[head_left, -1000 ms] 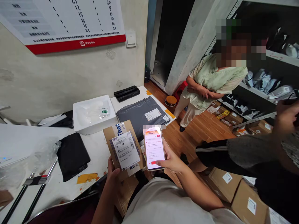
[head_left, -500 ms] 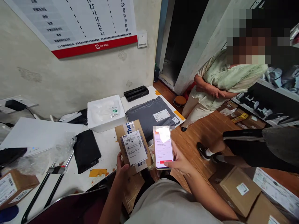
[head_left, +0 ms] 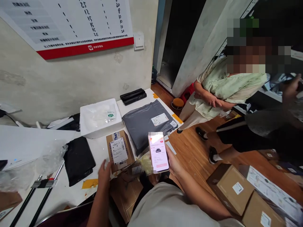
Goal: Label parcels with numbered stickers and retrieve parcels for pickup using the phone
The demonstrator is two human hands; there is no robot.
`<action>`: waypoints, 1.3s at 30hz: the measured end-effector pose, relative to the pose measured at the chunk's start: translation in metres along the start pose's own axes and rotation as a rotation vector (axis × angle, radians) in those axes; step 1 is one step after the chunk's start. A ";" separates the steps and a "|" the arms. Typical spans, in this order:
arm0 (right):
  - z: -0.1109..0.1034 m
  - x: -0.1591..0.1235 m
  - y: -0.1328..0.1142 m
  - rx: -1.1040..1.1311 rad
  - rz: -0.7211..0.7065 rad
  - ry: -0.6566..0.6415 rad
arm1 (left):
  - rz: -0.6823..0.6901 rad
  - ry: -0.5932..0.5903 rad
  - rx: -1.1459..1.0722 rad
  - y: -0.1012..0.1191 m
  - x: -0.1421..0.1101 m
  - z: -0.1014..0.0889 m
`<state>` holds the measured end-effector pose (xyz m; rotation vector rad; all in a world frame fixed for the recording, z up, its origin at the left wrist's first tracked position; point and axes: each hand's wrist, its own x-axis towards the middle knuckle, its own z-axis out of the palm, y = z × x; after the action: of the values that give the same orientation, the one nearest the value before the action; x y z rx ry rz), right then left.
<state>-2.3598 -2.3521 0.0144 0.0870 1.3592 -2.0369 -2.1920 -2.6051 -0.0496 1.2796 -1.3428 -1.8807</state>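
My right hand (head_left: 174, 162) is wrapped round a smartphone (head_left: 159, 157) held upright, its lit screen facing me with a small dark pop-up on it. A brown cardboard box (head_left: 126, 145) with a white shipping label lies at the front edge of the white table (head_left: 104, 146). Just left of that box is my left hand (head_left: 104, 171), fingers apart and holding nothing. Whether its fingertips touch the box's side I cannot tell. Behind the phone, a large grey plastic mailer (head_left: 139, 121) with a label lies flat.
A white foam tray (head_left: 92, 130), a folded black bag (head_left: 133, 96) and a black parcel (head_left: 79, 160) are on the table. Cardboard boxes (head_left: 234, 186) stand on the floor at right. One person (head_left: 210, 97) stands with arms folded; another (head_left: 232, 132) is farther right.
The cardboard box has gone from my left hand onto the table edge, and that hand has let go and moved left. The phone's screen has changed. The person at far right has shifted.
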 end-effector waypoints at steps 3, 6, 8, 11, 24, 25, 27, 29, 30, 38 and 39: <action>0.002 0.006 0.008 -0.049 -0.054 0.022 | 0.241 0.030 0.120 0.025 -0.015 0.039; 0.008 0.007 0.015 -0.051 -0.037 -0.020 | 0.131 -0.432 0.037 0.037 -0.043 0.098; 0.013 0.007 0.019 -0.062 -0.040 -0.056 | 0.047 -0.551 0.035 0.037 -0.057 0.134; 0.016 0.008 0.023 -0.092 -0.063 -0.082 | 0.020 -0.519 0.063 0.031 -0.065 0.166; 0.012 0.011 0.029 -0.152 -0.063 -0.044 | -0.140 -0.453 -0.090 0.038 -0.063 0.174; 0.012 0.011 0.028 -0.145 -0.063 -0.053 | -0.149 -0.455 -0.099 0.038 -0.063 0.173; 0.013 0.011 0.027 -0.138 -0.057 -0.054 | -0.158 -0.458 -0.109 0.039 -0.063 0.173; 0.013 0.012 0.027 -0.144 -0.047 -0.038 | -0.157 -0.463 -0.110 0.037 -0.063 0.173; 0.013 0.012 0.027 -0.149 -0.046 -0.031 | -0.155 -0.466 -0.107 0.036 -0.062 0.173; 0.010 0.015 0.031 -0.131 -0.014 -0.019 | -0.140 -0.452 -0.092 0.025 -0.056 0.174; 0.010 0.015 0.032 -0.127 -0.023 -0.021 | -0.152 -0.464 -0.112 0.026 -0.055 0.172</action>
<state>-2.3506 -2.3752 -0.0125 -0.0056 1.4785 -1.9593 -2.3247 -2.4940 0.0092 0.9446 -1.3606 -2.4286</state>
